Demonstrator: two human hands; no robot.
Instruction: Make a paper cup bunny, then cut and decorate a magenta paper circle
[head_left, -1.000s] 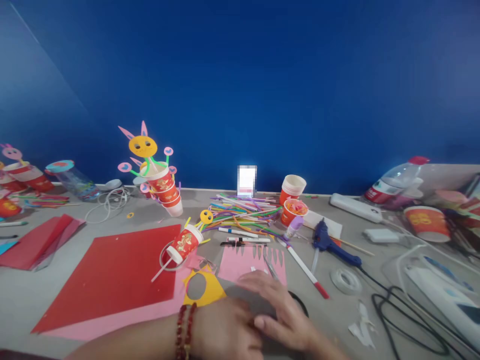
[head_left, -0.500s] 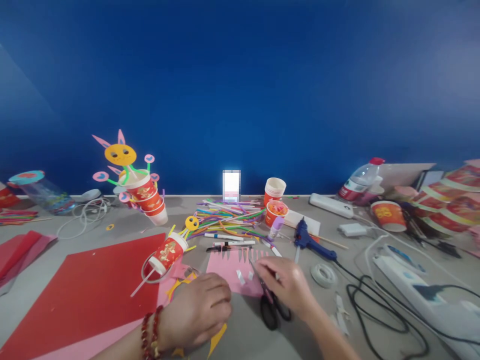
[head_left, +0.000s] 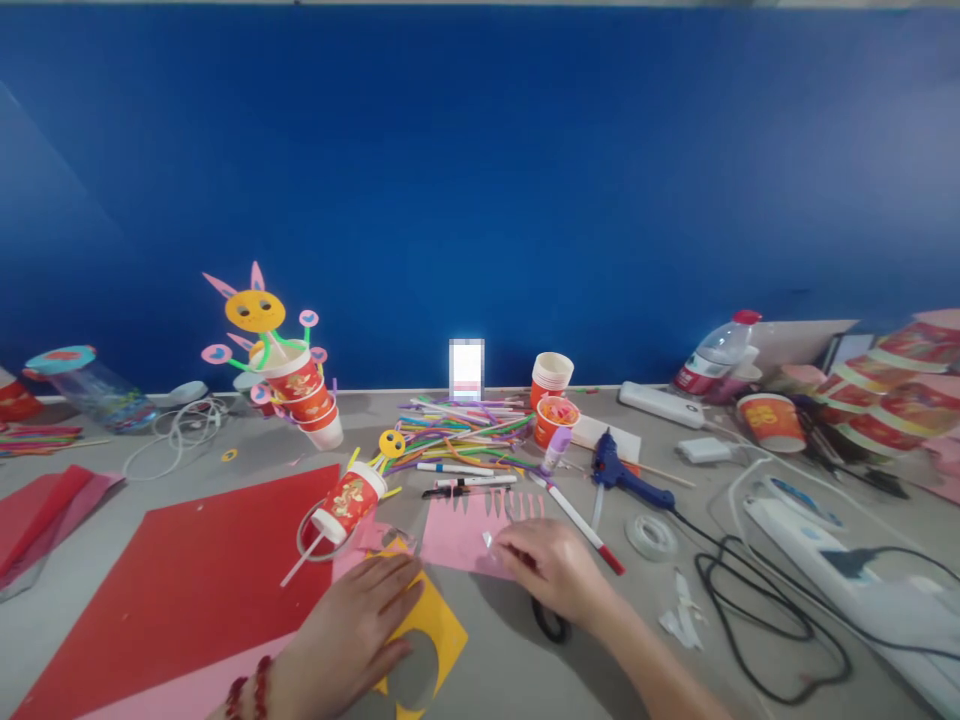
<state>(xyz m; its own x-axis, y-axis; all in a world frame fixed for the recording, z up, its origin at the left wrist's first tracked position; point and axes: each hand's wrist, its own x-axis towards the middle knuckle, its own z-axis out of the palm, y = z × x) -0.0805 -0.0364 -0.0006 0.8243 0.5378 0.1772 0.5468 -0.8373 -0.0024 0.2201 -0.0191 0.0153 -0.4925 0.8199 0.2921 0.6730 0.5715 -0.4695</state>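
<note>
A blue wall [head_left: 480,180] is seen behind a grey desk [head_left: 525,685] that is strewn with craft things. Between the hands, the yellow sheet [head_left: 444,615], cut with a round hole, is found on the near side of the desk. It is covered in part by the left hand [head_left: 367,615], laid palm down with the fingers stretched out and the thumb apart; nothing is seen to be gripped by it.

The right hand [head_left: 559,565] is held over the near right part of the pink sheet [head_left: 457,540], its fingers drawn narrow at a white scrap [head_left: 488,540]. Whether the scrap is pinched or only touched cannot be told. Half a second ago, two scraps were visible and the scissors [head_left: 553,634] were largely exposed; now one scrap shows, and little but a black handle is left uncovered. The yellow sheet, mostly hidden then, has been brought into plain view. Attention seems to have been passed to the scrap, the scissors being left unused, while the yellow sheet is apparently kept steady.
</note>
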